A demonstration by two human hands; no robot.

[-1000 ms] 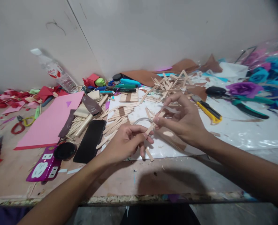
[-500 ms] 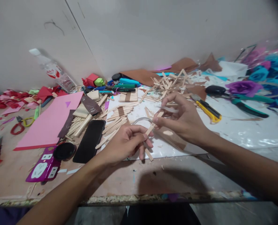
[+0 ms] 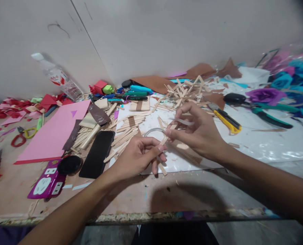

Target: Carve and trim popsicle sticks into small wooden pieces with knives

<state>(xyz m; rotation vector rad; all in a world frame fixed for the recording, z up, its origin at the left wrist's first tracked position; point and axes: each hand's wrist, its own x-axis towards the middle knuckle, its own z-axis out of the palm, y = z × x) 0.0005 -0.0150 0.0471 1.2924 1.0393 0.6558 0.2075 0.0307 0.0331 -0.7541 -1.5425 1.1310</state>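
A pale wooden craft stick point(image 3: 164, 140) slants between my two hands above a white board point(image 3: 256, 144). At its lower end my left hand point(image 3: 142, 153) is closed, thumb pressed on the stick. My right hand point(image 3: 196, 127) pinches the upper end between thumb and fingers. A thin whitish strip point(image 3: 183, 121) pokes out among the right hand's fingers. Behind the left fingers a clear ring point(image 3: 153, 130) shows in part. Another craft stick point(image 3: 163, 168) lies just below the left hand. Loose craft sticks point(image 3: 125, 136) are spread left of the hands.
A yellow cutter knife point(image 3: 226, 119) and green-handled pliers point(image 3: 271, 117) lie to the right. On the left are a black phone point(image 3: 97, 154), a purple box point(image 3: 45, 182), pink paper point(image 3: 55, 136) and scissors point(image 3: 19, 137). A tangle of sticks point(image 3: 183, 92) stands behind the hands.
The whitish strip at my right hand has shifted and now shows more clearly. Both hands keep nearly the same place on the craft stick.
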